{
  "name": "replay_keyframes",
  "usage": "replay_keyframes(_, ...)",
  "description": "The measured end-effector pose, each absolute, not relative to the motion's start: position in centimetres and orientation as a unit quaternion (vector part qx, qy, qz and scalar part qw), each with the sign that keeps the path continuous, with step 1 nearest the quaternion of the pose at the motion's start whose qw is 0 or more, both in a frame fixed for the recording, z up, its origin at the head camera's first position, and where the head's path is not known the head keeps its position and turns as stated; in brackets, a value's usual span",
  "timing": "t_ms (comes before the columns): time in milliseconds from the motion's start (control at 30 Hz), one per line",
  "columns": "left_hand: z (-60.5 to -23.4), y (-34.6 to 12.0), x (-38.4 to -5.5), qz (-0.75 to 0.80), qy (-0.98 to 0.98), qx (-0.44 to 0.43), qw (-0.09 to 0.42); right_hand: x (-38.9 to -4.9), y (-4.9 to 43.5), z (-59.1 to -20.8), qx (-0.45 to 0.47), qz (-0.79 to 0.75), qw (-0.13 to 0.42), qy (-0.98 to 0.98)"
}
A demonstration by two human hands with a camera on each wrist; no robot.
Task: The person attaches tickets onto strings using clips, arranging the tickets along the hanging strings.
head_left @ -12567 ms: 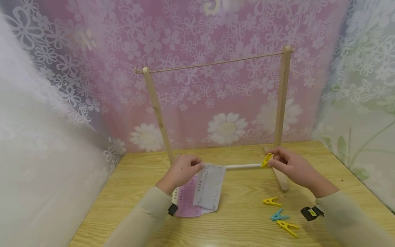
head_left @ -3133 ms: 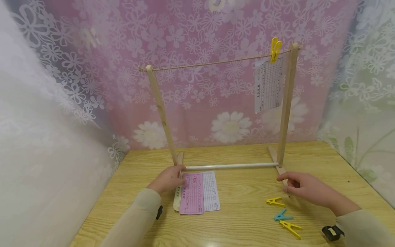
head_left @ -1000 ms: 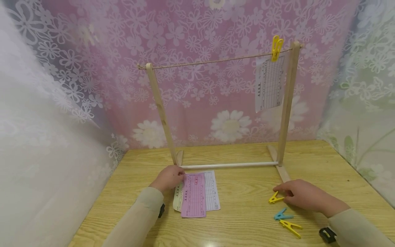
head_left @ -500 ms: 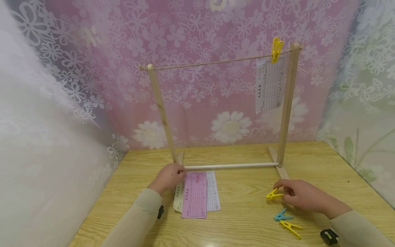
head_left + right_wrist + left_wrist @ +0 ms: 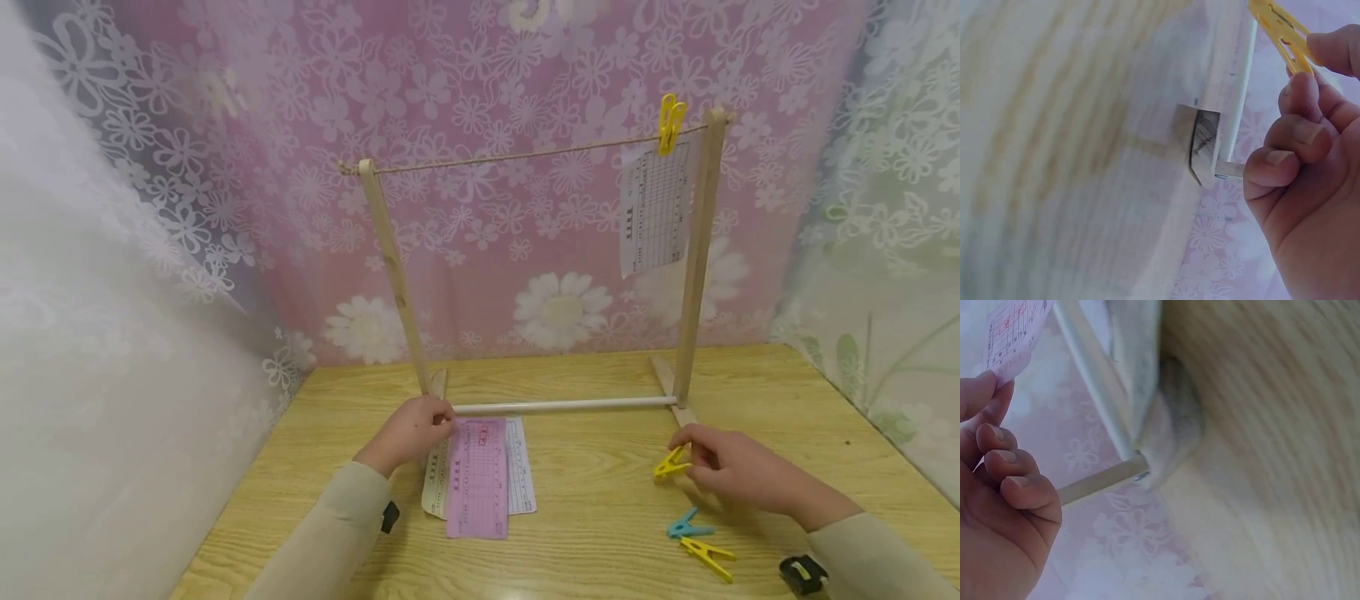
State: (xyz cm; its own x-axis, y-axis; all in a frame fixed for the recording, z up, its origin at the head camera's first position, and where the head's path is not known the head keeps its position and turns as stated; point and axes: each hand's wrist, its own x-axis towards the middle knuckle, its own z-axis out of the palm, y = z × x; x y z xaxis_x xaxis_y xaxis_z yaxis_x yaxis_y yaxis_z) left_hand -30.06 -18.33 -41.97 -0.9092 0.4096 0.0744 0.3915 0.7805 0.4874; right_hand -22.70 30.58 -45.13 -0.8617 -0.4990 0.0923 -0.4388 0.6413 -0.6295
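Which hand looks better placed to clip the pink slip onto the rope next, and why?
Probably the right hand: it pinches a yellow peg, while the left hand pinches the pink slip.

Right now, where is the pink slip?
In the head view, the left hand pinches the pink slip, left of the blue clothespin and overlapping a white slip.

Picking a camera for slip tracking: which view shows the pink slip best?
Head: it shows the pink slip nearly whole, printed face toward the camera, the left hand at its top corner. The left wrist view catches only part, cut off by the upper frame edge; the right wrist view doesn't show it.
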Motion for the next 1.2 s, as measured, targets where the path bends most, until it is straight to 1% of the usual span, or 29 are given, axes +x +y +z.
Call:
replay_keyframes(133, -41.2, -18.1, -29.6, 0.276, 0.934, 0.224, 0.028, -22.6, 30.6, -44.4, -0.256, -0.352, 0.029, 0.9)
replay_keyframes(333, -39.8, -17.2, -28.4, 0.3, 0.923, 0.238, 0.03, -22.5, 30.5, -43.4, -0.251, -0.375, 0.005, 0.892)
replay_keyframes(633, -38.0, -16.0, -27.3, 0.308, 0.909, 0.282, 0.012, -22.7, 30.7, -41.9, -0.247, -0.393, -0.037, 0.885)
replay_keyframes(1000, -35.7, -14.7, -26.4, 0.35, 0.898, 0.266, -0.011, -23.4, 30.7, -38.8, -0.24, -0.371, -0.08, 0.894)
replay_keyframes(1200, -34.4, -14.2, -26.5, 0.378, 0.885, 0.27, -0.037, -23.7, 30.2, -36.7, -0.237, -0.353, -0.093, 0.9)
